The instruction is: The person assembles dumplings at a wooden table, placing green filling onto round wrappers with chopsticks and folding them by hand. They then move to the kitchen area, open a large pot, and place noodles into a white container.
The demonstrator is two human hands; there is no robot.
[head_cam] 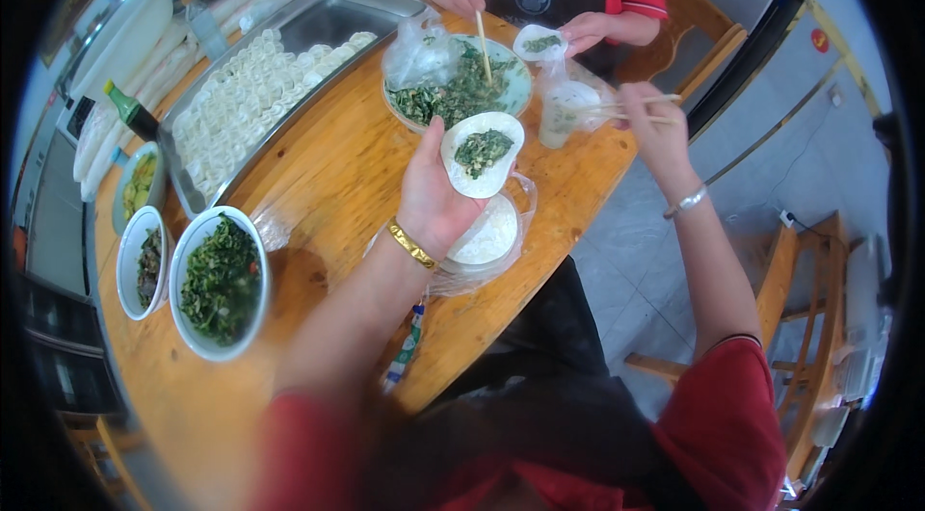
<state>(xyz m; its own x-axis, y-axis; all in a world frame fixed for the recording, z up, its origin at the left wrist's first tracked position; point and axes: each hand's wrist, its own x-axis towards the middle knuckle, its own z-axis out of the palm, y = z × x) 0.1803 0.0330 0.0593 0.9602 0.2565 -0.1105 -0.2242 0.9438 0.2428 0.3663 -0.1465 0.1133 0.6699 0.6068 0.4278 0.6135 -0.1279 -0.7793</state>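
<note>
My left hand (441, 200) holds a round dumpling wrapper (466, 179) with a mound of chopped green filling (483, 152) on it. To the right, my right hand (654, 124) grips a pair of wooden chopsticks (603, 108), whose tips are over a clear plastic cup (558, 122) and plastic bag. Beyond my left hand stands a large bowl of green filling (520, 88), with a crumpled plastic bag (423, 59) on its left side. Beneath my left hand lies a stack of wrappers (488, 233) in clear plastic.
A metal tray (336, 2) holds rows of folded dumplings. Bowls of greens (266, 294), dark food (124, 262) and sliced vegetables (123, 204) stand left, near a green-capped bottle (130, 110). Across the table, a co-worker's hands hold chopsticks (480, 27) and a filled wrapper (531, 52).
</note>
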